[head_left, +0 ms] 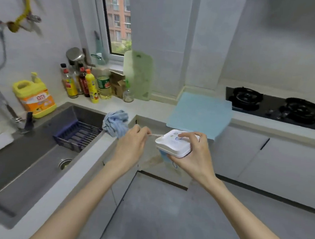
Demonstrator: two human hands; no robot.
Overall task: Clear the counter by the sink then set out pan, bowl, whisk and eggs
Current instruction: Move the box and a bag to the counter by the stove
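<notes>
- The white box (171, 144) is held in the air just in front of the counter (153, 108) edge, near the blue mat (200, 115).
- Right hand (193, 155): grasps the box, with the fingers under it and the thumb on the lid.
- Left hand (132, 143): pinches a thin pale strip (154, 135) that runs to the box's side; what the strip is cannot be told.
- Handling, judged: the box looks like light, stiff plastic with a smooth lid that is likely slippery. Grip it by the 2 long sides, not by the lid alone.
- The strip looks flimsy — it will not bear the box's weight.
- A crumpled blue cloth (115, 123) lies on the counter at the sink (29, 157) corner. It is soft and can be taken anywhere in 1 grab.
- Surroundings: a dark rack (75, 136) sits in the sink, with a yellow jug (35, 97) behind it. Bottles (84, 84) and a green cutting board (137, 75) stand by the window, and the stove (276, 107) is on the right.
- Obstruction, judged: the cloth and the mat occupy the free counter — the pan, bowl, whisk and eggs are not in view.
</notes>
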